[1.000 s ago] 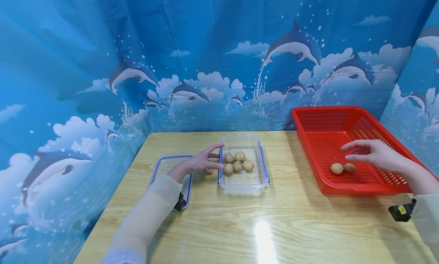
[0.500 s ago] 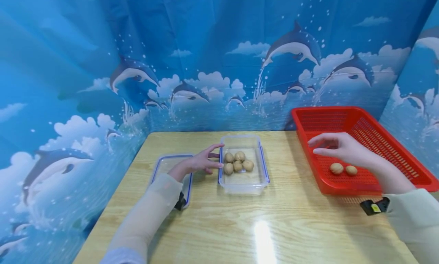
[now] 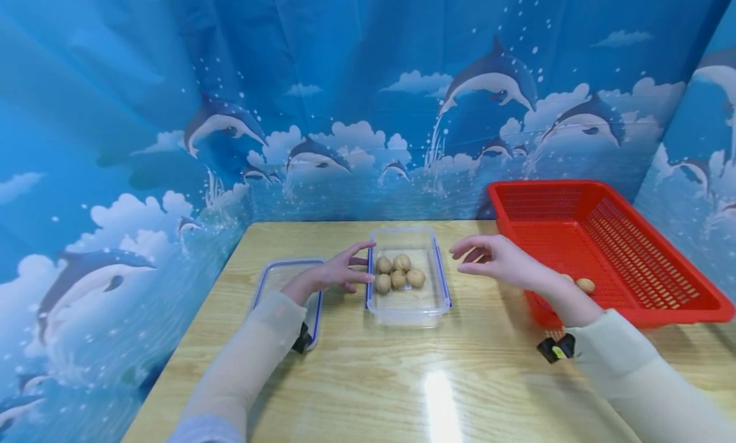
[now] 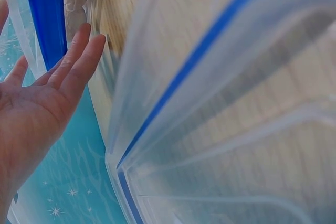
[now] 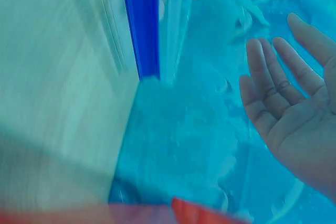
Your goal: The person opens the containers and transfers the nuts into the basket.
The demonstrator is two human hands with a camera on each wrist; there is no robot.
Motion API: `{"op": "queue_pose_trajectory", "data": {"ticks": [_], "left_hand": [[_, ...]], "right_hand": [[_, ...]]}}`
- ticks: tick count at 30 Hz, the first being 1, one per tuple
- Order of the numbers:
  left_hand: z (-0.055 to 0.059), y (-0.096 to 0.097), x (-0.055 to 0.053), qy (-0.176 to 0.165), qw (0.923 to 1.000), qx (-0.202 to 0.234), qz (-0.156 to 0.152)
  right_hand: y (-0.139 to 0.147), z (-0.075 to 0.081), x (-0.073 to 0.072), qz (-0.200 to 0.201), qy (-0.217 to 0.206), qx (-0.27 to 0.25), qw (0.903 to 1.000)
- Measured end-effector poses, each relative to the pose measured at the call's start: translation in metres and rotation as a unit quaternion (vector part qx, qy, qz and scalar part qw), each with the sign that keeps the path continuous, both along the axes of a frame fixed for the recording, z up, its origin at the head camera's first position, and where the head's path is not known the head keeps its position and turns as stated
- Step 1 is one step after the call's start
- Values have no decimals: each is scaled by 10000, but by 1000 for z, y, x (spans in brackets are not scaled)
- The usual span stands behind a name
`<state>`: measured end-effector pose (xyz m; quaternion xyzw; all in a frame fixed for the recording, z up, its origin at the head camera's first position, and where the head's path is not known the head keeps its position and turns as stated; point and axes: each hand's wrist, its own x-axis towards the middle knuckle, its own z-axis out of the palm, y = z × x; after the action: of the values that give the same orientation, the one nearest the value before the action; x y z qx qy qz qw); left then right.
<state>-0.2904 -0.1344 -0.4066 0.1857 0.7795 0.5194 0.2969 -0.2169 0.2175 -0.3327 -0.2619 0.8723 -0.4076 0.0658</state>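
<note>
Clear container [image 3: 408, 316] w/ walnuts [image 3: 398, 279], on counter [image 3: 356, 379] btwn hands: prob. light, stiff, slick; best held by opp. long sides. L hand [image 3: 336, 272] spread at left edge, R hand [image 3: 500, 259] relaxed, empty, near right.

left fingers [image 4: 85, 65] extended beside blue strip [image 4: 46, 9] | blue-edged clear lid [image 4: 184, 72], foreground | turquoise backdrop [image 4: 79, 166] behind
</note>
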Motion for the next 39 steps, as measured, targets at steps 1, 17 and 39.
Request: {"op": "queue_pose_trajectory", "data": {"ticks": [1,17,39], "left_hand": [[0,0,0,-10,10000,6,11],[-1,-1,0,16,10000,10,24],[-2,0,-1,24,10000,21,4]], "right_hand": [[-5,-3,-1,95,41,-33,9999],[-57,-40,-26,232,415,484,9977],[-77,-48,-53,931,179,1249,9876]]}}
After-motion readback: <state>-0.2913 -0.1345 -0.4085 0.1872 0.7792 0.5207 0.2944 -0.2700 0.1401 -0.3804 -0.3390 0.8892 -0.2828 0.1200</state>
